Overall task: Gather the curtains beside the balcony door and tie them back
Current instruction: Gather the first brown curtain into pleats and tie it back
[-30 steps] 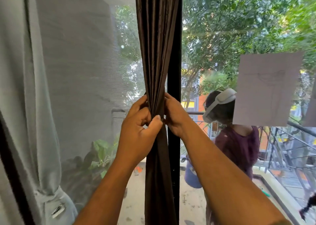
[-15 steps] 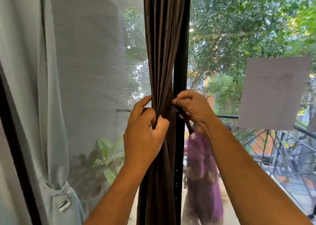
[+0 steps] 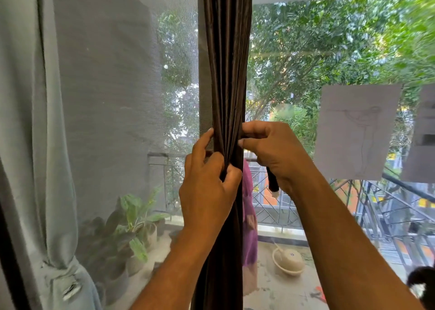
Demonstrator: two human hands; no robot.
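A dark brown curtain (image 3: 226, 74) hangs gathered into a narrow bundle in front of the black door frame, at the centre of the head view. My left hand (image 3: 207, 187) grips the bundle from its left side, thumb and fingers pinching the folds. My right hand (image 3: 275, 154) is closed on a dark tie-back strap (image 3: 273, 182) just right of the bundle; the strap's loose end hangs below my palm. A pale grey-green curtain (image 3: 40, 144) hangs at the far left, tied near its lower part.
A mesh screen (image 3: 113, 97) fills the left pane, with potted plants (image 3: 134, 222) behind it. Sheets of paper with sketches (image 3: 357, 130) are stuck on the right glass. Outside, a person in purple (image 3: 249, 227) stands on the balcony near a white basin (image 3: 288, 262) and railing.
My right hand came off the bundle, lifted and drew the strap out to the right. My left hand kept its grip. The view shifted; the person outside moved behind the curtain.
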